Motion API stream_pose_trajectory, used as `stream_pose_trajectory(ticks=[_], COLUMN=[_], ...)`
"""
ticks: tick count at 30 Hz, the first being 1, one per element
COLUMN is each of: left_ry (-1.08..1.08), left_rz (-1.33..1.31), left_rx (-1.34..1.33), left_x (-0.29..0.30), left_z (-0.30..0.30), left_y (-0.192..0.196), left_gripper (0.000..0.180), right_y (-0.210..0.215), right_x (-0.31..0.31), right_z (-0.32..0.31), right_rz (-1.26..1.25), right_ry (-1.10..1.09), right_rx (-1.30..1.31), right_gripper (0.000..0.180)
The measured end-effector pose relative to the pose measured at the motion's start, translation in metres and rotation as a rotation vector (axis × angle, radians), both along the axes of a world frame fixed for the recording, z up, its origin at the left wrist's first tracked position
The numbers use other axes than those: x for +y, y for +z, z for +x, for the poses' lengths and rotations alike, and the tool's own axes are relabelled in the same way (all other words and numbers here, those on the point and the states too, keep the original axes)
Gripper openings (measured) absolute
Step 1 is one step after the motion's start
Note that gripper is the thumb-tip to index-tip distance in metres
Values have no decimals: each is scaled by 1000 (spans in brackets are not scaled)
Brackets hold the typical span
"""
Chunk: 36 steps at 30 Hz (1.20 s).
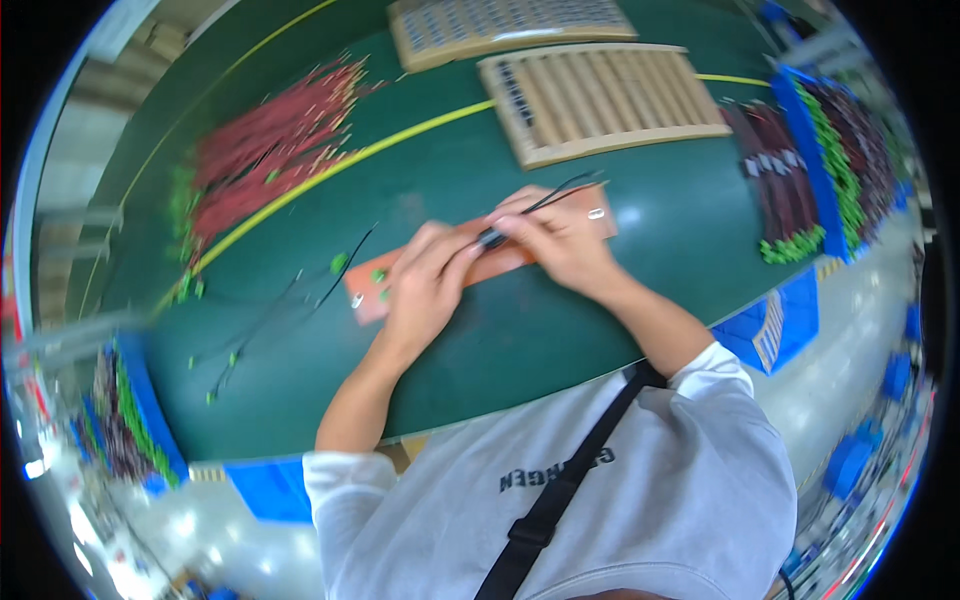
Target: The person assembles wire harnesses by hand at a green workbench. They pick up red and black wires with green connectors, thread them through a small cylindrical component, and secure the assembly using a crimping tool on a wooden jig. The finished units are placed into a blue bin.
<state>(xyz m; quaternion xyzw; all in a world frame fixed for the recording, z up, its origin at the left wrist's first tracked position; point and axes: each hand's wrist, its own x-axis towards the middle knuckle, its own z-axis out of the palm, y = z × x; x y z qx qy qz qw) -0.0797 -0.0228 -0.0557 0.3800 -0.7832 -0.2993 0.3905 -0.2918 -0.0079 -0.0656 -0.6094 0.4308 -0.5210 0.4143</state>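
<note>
Over an orange board (pixel 505 262) on the green table, my two hands meet at a small black cylindrical piece (pixel 490 238). My left hand (pixel 428 278) pinches its left end, fingers closed. From the other side, my right hand (pixel 562 245) is closed round it with thumb and fingers. Thin black wires (pixel 565 192) run out past my right fingers toward the upper right. Green connector pieces (pixel 380 276) lie at the board's left part, beside my left hand. The exact kind of the black piece is too blurred to tell.
Loose black wires with green ends (pixel 232 360) lie at left. Red wires (pixel 270 150) are spread at far left. Slotted wooden trays (pixel 610 100) stand at the back. Bundled dark wires (pixel 780 190) lie at right by a blue bin (pixel 808 160). Another blue bin (pixel 150 405) is at lower left.
</note>
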Motion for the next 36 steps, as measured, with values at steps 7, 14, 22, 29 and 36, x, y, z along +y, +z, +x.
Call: stream_pose_trajectory(ticks=[7,14,22,29,36], left_ry=[63,-236,-421,-420,-326], left_rz=[-203,573,1044,792,247], left_rx=[-522,-75,112,-83,92], left_x=[19,40,51,60,56], left_z=[9,-14,-19,-38,-40], left_y=[67,64,29,27,-9], left_gripper=[14,23,25,16,8], right_y=[28,23,18,18,52], right_x=[9,17,56,68,82], right_z=[0,-33,-70,-51,-123], right_rz=[307,408,386,664,628], right_ry=[181,191,263,141,-139], right_rx=[-561,-572,-369,-786,-929], right_gripper=[29,29,28,33,40])
